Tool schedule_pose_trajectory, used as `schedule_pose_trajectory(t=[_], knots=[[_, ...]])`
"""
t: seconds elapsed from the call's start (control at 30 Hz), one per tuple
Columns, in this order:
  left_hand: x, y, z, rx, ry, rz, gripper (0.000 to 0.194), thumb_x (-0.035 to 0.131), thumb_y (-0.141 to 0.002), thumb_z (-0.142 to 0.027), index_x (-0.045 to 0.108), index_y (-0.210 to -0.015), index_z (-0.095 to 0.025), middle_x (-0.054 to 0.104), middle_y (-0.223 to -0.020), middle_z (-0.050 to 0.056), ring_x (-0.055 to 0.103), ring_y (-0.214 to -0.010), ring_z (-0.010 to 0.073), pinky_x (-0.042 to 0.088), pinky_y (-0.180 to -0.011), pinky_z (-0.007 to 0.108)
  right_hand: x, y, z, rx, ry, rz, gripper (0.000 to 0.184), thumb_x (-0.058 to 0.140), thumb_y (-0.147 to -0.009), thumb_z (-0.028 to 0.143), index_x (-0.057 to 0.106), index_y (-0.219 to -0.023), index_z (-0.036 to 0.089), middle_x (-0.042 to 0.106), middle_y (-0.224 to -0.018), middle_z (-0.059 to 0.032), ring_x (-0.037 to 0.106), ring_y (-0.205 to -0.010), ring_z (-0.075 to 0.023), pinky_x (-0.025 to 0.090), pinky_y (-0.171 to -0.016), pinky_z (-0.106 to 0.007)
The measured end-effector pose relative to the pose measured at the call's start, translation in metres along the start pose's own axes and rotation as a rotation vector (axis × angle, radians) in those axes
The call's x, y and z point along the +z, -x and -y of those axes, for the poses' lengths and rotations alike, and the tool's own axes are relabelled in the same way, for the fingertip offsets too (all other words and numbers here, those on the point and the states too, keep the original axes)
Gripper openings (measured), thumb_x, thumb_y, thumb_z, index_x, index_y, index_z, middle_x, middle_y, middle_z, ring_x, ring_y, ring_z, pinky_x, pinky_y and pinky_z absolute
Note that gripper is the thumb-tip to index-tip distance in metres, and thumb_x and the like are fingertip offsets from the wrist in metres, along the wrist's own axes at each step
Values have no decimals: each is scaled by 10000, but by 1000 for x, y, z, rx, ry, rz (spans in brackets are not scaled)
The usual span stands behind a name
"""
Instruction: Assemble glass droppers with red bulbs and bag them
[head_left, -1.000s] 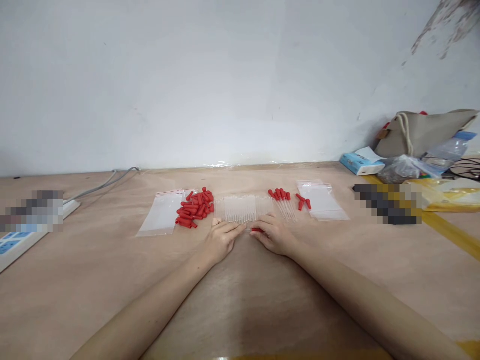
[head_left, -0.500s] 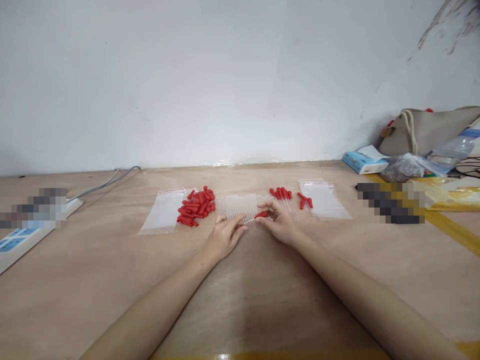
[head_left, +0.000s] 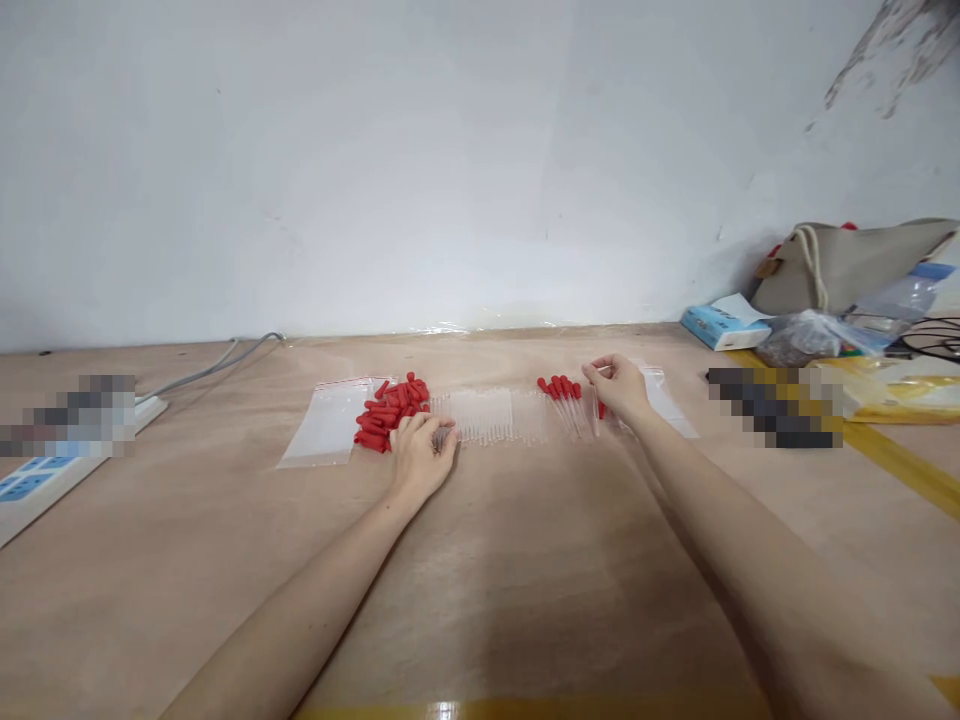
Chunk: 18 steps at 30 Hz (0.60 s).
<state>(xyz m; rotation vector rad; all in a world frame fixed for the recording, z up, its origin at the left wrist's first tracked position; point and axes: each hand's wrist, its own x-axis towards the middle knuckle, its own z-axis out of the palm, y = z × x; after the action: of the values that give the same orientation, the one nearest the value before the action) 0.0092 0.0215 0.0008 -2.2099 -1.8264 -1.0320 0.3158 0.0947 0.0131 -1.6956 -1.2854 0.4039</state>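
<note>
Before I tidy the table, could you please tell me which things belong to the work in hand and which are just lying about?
Seem to belong:
- row of clear tubes
- pile of red caps
- red-capped tubes
- probably the left plastic bag and right plastic bag

Seem just lying about:
- power strip
- blue packet
- bag with rope handle
- yellow-edged plastic packaging

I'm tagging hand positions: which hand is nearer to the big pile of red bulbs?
Left. The left hand is at the near right edge of the pile of red bulbs; the right hand is farther right, beyond the row of clear tubes.
</note>
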Motion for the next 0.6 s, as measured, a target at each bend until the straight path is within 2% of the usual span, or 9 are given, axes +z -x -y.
schedule_pose_trajectory(t=[0.1, 0.27, 0.43, 0.6], knots=[[-1, 2, -1, 19, -46, 6, 144, 541, -768, -305, 633, -845, -225, 600, -878, 34, 487, -867, 224, 313, -726, 350, 12, -2, 0, -3, 206, 17, 230, 546, -699, 391, 582, -786, 181, 616, -675, -21, 555, -643, -150, 381, -593, -254], [-4, 3, -5, 84, -92, 15, 164, 525, -780, -323, 630, -852, -219, 599, -899, 37, 477, -879, 224, 304, -720, 353, 22, -3, 4, -26, 341, 61, 287, 520, -708, 451, 625, -823, 210, 650, -762, -34, 574, -736, -185, 379, -635, -280], [-4, 2, -6, 64, -97, 19, 173, 516, -788, -338, 628, -855, -224, 600, -883, 30, 479, -873, 218, 299, -713, 352, -6, -11, -6, -53, 473, 36, 311, 453, -751, 430, 649, -886, 230, 663, -804, -42, 588, -756, -193, 378, -613, -274], [-4, 1, -8, 21, -123, 32, 191, 490, -801, -358, 614, -846, -220, 597, -878, 37, 477, -866, 224, 292, -724, 358, -28, -10, -15, -7, 614, 152, 305, 541, -656, 486, 680, -766, 239, 669, -783, -32, 591, -764, -207, 382, -598, -271]])
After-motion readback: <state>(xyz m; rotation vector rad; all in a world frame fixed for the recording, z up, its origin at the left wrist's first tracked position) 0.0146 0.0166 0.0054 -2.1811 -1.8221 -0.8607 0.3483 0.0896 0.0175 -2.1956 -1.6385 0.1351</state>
